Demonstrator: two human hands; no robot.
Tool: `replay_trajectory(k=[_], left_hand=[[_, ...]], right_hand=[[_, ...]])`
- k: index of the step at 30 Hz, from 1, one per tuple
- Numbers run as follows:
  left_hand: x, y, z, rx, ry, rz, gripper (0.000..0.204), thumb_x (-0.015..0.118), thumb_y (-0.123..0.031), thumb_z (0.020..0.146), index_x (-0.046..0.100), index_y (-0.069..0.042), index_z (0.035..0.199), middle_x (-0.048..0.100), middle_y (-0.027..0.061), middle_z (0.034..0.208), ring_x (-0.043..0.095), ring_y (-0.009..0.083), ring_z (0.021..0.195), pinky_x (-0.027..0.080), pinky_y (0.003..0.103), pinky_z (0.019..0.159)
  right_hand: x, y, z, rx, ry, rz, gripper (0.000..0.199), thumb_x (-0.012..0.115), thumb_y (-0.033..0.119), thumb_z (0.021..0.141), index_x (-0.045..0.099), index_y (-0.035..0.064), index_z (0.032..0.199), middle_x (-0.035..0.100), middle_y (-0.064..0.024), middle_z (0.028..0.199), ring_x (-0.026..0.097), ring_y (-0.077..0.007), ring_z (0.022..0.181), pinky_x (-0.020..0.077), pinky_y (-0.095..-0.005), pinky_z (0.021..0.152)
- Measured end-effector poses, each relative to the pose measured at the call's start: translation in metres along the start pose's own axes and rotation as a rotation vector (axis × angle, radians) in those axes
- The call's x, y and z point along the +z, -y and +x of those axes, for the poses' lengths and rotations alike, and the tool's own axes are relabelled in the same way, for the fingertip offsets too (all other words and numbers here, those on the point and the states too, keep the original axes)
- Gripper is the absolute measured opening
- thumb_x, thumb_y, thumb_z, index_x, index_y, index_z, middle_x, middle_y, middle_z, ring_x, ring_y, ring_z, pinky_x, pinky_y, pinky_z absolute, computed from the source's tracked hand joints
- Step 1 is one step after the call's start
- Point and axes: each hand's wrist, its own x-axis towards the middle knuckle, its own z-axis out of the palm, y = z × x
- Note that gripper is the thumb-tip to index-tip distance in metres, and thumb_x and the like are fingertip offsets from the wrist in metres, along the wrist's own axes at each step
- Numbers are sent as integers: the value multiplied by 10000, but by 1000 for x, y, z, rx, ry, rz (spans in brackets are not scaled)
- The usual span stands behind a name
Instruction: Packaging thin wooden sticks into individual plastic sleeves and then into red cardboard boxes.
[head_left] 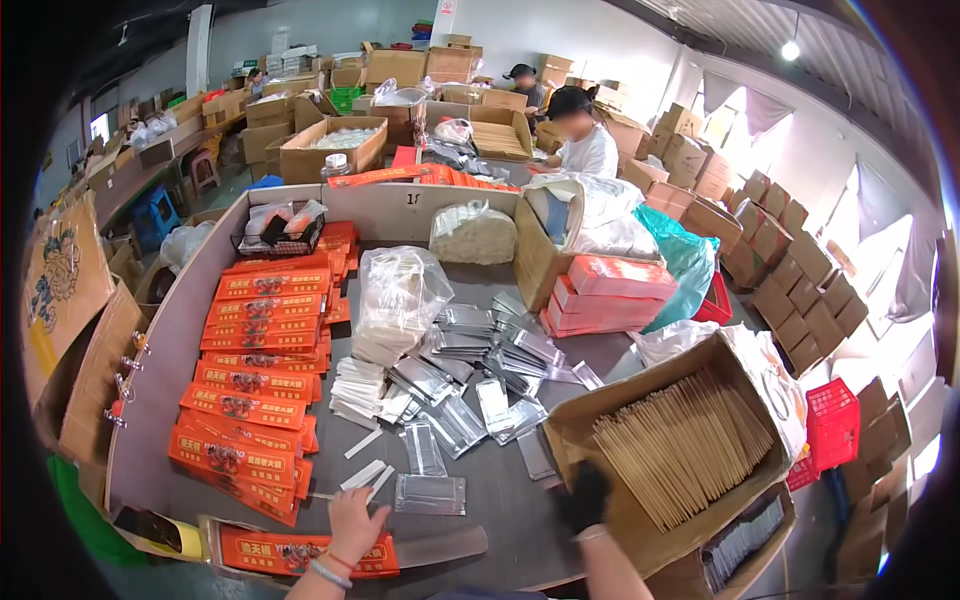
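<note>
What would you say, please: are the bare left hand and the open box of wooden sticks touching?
Apart: the head view plainly shows grey tabletop between the left hand and the open box.

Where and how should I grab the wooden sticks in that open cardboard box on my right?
Probably pinch a few across their middles, coming from above: the wooden sticks lie side by side in a dense layer, and the cardboard box walls them in but stands open on top.
</note>
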Motion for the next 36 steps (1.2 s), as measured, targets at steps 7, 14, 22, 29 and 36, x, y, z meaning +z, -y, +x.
replay_trajectory(k=[7,14,22,29,36], left_hand=[[27,28,26,-82,180,94,204,771,-216,746,633,-78,808,621,112,878,599,336,872,480,462,764],[23,28,23,8,175,207,71,608,-129,865,617,-58,861,626,159,873,615,368,849,504,478,727],[16,-19,27,139,182,-224,117,599,-85,835,602,-38,941,616,180,897,607,378,867,493,474,743],[57,-37,49,366,209,-11,213,770,-192,709,646,-95,854,596,89,974,555,304,995,467,426,819],[54,-39,56,216,272,25,366,839,-293,641,693,-112,923,593,87,996,564,320,952,476,423,809]], right_hand=[[-51,-76,19,432,-132,-470,669,704,460,749,513,40,1233,465,-211,1349,407,-389,1263,280,-594,1051],[-32,-12,7,437,-93,-407,619,683,464,775,549,34,1199,570,-198,1164,535,-391,1065,391,-557,907],[-60,-19,-24,326,20,-379,446,704,364,772,581,69,1083,560,-154,1102,515,-357,1085,405,-543,860],[-44,-32,-23,368,34,-428,215,693,238,772,613,68,877,592,-157,926,575,-349,910,460,-485,776],[-31,-43,-31,261,-282,-327,149,596,159,879,607,16,919,618,-163,913,592,-337,901,477,-446,766]])
